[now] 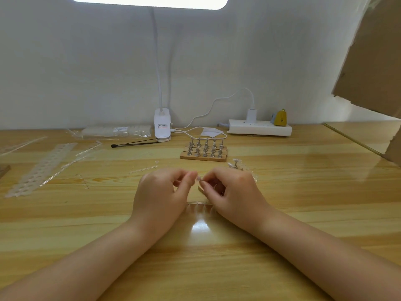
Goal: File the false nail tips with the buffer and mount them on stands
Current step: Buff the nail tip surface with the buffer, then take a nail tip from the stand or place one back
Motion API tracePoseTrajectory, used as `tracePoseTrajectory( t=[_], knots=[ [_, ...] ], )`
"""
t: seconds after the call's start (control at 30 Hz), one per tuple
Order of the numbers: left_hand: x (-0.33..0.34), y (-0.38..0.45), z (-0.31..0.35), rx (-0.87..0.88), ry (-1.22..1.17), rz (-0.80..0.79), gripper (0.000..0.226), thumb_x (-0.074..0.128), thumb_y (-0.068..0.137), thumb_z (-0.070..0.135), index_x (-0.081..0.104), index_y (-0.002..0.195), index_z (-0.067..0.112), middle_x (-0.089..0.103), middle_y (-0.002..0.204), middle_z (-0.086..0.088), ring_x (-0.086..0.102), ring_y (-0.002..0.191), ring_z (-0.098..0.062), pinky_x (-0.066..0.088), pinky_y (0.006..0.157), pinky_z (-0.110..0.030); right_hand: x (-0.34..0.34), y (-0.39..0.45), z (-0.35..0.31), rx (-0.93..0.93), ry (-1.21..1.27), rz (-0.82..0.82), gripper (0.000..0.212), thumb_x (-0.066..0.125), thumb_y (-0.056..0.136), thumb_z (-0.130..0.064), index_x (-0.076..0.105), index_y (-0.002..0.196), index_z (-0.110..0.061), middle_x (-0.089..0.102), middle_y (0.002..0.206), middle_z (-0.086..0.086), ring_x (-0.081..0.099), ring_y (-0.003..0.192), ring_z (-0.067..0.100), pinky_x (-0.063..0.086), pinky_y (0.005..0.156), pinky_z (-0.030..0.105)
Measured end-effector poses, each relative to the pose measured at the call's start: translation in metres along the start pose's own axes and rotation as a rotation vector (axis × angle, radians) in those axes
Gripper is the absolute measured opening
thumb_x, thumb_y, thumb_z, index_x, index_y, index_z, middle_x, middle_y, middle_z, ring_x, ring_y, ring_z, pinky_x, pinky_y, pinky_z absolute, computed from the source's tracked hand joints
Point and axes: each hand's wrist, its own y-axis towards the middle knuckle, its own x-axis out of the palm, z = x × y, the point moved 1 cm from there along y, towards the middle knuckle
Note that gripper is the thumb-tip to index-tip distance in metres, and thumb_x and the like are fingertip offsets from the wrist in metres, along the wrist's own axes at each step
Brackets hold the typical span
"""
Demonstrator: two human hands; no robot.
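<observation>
My left hand (162, 192) and my right hand (230, 192) meet over the middle of the wooden table (303, 203). Between their fingertips sits a tiny clear nail tip (199, 178); my left thumb and forefinger pinch it. My right fingers curl around a small stand (202, 183), mostly hidden, pressed against the tip. A clear strip of nail tips (199, 206) lies under my hands. Behind them, wooden bases (204, 152) carry several metal stands in rows. A few loose stands (235, 164) lie just beyond my right hand. No buffer is visible.
A white clip lamp (162, 124) stands at the back with a black tool (134, 144) beside it. Emptied tip strips (41, 168) lie at the left, a bag of tips (117, 131) behind them. A power strip (260, 127) sits back right; cardboard (375, 57) hangs at the right.
</observation>
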Motion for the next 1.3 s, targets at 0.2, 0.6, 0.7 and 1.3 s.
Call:
tracePoseTrajectory(
  t=[0.2, 0.6, 0.7, 1.3],
  knots=[
    [-0.001, 0.001, -0.003, -0.098, -0.047, 0.001, 0.024, 0.053, 0.097, 0.035, 0.072, 0.089, 0.023, 0.068, 0.076, 0.014, 0.063, 0.077, -0.003, 0.052, 0.075, -0.042, 0.000, 0.003, 0.009, 0.280, 0.021, -0.008, 0.008, 0.067, 0.086, -0.026, 0.071, 0.081, -0.022, 0.066, 0.069, -0.012, 0.059, 0.063, 0.003, 0.047, 0.061, 0.020],
    [-0.002, 0.001, -0.001, -0.108, -0.006, -0.026, 0.017, 0.056, 0.095, 0.030, 0.071, 0.091, 0.023, 0.067, 0.080, 0.015, 0.062, 0.081, -0.006, 0.048, 0.084, -0.047, -0.019, 0.004, 0.004, 0.271, -0.265, -0.064, 0.022, 0.059, 0.082, -0.040, 0.060, 0.069, -0.022, 0.049, 0.058, -0.011, 0.046, 0.056, 0.007, 0.034, 0.051, 0.026],
    [-0.002, 0.001, -0.002, -0.126, -0.009, -0.031, 0.017, 0.055, 0.095, 0.030, 0.070, 0.091, 0.025, 0.067, 0.080, 0.016, 0.062, 0.081, -0.004, 0.049, 0.084, -0.046, -0.047, 0.017, 0.019, 0.400, -0.430, -0.122, 0.023, 0.057, 0.077, -0.045, 0.051, 0.070, -0.023, 0.051, 0.060, -0.008, 0.047, 0.056, 0.010, 0.032, 0.048, 0.026],
    [0.000, 0.000, -0.002, -0.125, 0.024, -0.067, 0.014, 0.058, 0.089, 0.031, 0.056, 0.087, 0.044, 0.060, 0.083, 0.025, 0.054, 0.082, 0.006, 0.042, 0.072, -0.028, -0.044, 0.012, 0.075, 0.643, -0.407, -0.281, 0.050, 0.053, 0.081, -0.060, 0.052, 0.129, -0.045, 0.052, 0.112, -0.012, 0.054, 0.099, 0.011, 0.042, 0.070, 0.028]
  ],
)
